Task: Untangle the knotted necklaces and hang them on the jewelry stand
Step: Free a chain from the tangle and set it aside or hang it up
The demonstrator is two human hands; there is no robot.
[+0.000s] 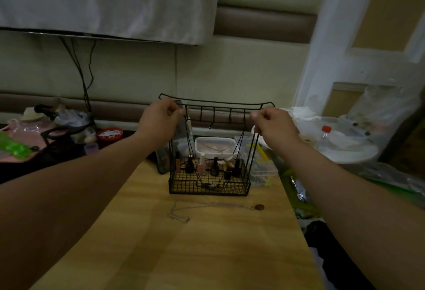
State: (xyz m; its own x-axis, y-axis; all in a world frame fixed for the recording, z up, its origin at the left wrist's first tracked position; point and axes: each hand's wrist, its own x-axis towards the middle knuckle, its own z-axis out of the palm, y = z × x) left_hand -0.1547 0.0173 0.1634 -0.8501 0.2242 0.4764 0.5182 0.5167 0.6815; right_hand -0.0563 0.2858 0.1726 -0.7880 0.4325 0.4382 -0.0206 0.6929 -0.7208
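A black wire jewelry stand [216,103] with a row of hooks and a basket base stands on the wooden table [184,243]. My left hand [159,120] and my right hand [272,126] are raised at the stand's two top corners, each pinching one end of a black cord necklace [192,151]. The cord hangs down in front of the stand, and its low middle reaches the basket. A thin silver chain necklace [181,215] with a brown pendant [259,207] lies on the table in front of the stand.
Several small nail polish bottles [213,166] stand in the basket. Behind it are a white plastic tub [215,146] and a dark phone-like slab. Pink bag and clutter sit far left; plastic bags and a red-capped bottle [326,132] are at right.
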